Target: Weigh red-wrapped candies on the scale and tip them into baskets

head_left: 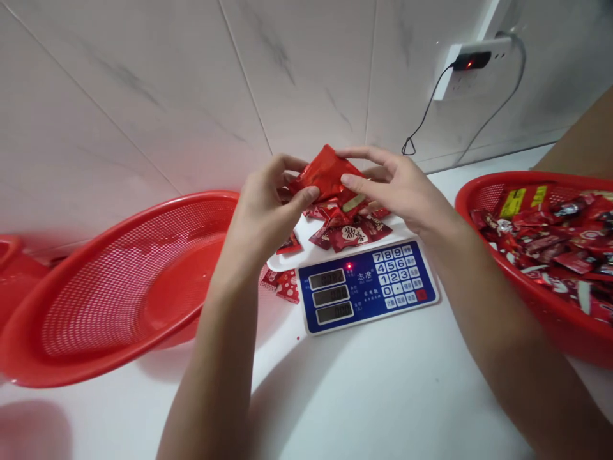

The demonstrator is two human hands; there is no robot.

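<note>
My left hand (pixel 268 204) and my right hand (pixel 390 182) are both closed on a shiny red packet (pixel 326 171), thumbs on its near side and fingers behind. It is held tilted just above a digital scale (pixel 368 284) with a blue keypad panel. Several red wrapped sweets (pixel 352 235) lie heaped on the scale's white pan (pixel 287 260), partly hidden by my hands. A few red dotted packets (pixel 287 286) are on the table beside the scale, below the pan's left edge.
To the left stands a red plastic basket (pixel 119 358) with mesh sides. A second red basket (pixel 479 185), full of wrapped sweets, is at right. A power strip (pixel 454 73) with a black plug (pixel 472 61) hangs on the tiled wall. Part of another red container (pixel 9 275) shows far left.
</note>
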